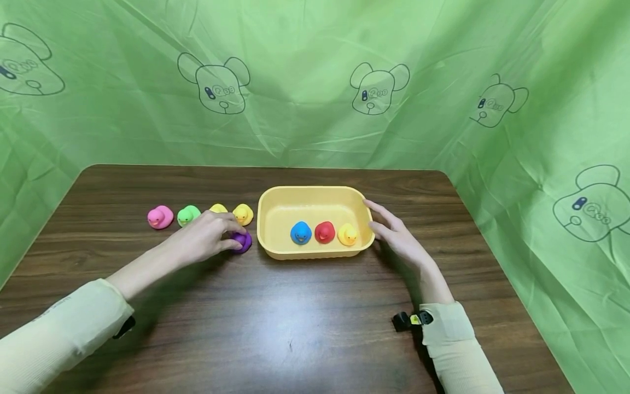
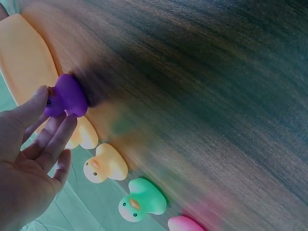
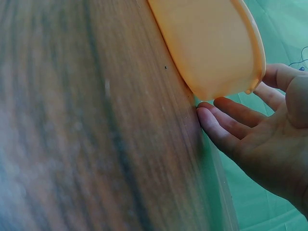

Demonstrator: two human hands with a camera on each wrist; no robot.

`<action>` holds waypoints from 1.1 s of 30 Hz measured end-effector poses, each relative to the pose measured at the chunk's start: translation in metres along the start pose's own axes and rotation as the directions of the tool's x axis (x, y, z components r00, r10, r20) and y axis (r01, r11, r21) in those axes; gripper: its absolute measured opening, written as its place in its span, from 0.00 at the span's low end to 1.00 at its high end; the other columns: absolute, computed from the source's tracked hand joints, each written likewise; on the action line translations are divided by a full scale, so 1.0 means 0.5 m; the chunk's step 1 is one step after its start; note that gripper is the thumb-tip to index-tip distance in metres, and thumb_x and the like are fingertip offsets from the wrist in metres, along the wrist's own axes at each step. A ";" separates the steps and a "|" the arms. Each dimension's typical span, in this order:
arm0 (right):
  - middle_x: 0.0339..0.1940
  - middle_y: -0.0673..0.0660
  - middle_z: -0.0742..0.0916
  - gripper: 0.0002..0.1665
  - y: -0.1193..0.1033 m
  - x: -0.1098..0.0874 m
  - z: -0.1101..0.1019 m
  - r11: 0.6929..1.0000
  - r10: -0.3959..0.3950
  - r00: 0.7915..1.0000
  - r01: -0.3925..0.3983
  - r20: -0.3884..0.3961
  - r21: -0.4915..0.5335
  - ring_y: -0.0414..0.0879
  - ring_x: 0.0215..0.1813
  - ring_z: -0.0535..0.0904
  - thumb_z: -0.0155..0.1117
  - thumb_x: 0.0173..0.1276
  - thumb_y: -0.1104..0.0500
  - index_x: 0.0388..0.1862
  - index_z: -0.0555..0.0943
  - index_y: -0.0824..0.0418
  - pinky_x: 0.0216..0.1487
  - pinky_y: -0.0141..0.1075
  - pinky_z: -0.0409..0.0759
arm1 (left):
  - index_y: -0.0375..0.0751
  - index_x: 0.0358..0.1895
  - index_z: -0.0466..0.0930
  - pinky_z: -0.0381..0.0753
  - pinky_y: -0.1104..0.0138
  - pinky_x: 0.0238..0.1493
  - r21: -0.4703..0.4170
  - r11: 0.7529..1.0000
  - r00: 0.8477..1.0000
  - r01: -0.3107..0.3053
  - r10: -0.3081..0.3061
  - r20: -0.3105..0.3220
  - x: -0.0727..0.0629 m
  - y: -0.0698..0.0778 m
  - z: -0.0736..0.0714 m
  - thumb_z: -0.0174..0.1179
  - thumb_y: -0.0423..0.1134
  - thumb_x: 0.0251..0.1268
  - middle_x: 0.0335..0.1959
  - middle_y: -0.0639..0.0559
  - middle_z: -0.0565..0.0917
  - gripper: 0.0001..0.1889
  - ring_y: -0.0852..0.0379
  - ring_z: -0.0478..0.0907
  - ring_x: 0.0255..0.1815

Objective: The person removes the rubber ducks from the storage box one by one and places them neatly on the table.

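My left hand [image 1: 209, 236] pinches a purple rubber duck [image 1: 243, 241] between thumb and fingertips, just left of the yellow basin [image 1: 305, 255]. In the left wrist view, the purple duck [image 2: 72, 96] is tilted, with its head by the thumb. Inside the basin, along its near side, sit a blue duck [image 1: 301, 233], a red duck [image 1: 325, 233] and a yellow duck [image 1: 348, 235]. My right hand [image 1: 404, 241] touches the basin's right end with extended fingers; in the right wrist view the thumb lies at the rim and the other fingers beside the wall.
Left of the basin stands a row of ducks: pink [image 1: 160, 217], green [image 1: 187, 215], a partly covered yellow one [image 1: 218, 208] and another yellow duck [image 1: 243, 214]. The brown wooden table [image 1: 295, 312] is bordered by a green curtain [image 1: 305, 109] at the back and sides.
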State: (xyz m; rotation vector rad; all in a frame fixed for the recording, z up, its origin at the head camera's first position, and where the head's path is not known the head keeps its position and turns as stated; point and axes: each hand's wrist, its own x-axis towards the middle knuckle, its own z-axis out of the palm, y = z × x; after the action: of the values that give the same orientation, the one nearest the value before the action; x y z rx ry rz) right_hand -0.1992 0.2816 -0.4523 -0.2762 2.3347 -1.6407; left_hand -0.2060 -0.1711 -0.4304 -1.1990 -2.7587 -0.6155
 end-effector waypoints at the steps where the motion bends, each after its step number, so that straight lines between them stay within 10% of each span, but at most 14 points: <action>1: 0.84 0.53 0.65 0.33 0.001 0.000 0.000 1.000 -0.001 1.000 0.001 0.002 0.001 0.52 0.74 0.71 0.52 0.83 0.55 0.83 0.59 0.44 0.59 0.25 0.79 | 0.40 0.43 0.91 0.87 0.57 0.46 -0.001 1.000 1.000 -0.001 0.001 -0.001 0.000 0.000 0.000 0.77 0.36 0.54 0.41 0.50 0.90 0.12 0.54 0.87 0.41; 33: 0.83 0.53 0.65 0.34 0.000 0.000 -0.001 1.000 0.004 1.000 -0.004 -0.007 -0.006 0.49 0.71 0.73 0.53 0.83 0.55 0.83 0.60 0.44 0.57 0.24 0.79 | 0.42 0.60 0.84 0.83 0.51 0.53 -0.021 0.996 0.993 0.090 -0.091 -0.078 0.048 0.047 -0.025 0.65 0.42 0.72 0.50 0.46 0.88 0.17 0.49 0.84 0.50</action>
State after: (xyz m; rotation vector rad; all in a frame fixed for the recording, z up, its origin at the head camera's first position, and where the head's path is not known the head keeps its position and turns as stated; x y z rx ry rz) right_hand -0.1993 0.2819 -0.4523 -0.2675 2.3445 -1.6357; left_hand -0.2068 -0.1449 -0.4057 -1.0338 -2.7597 -0.6804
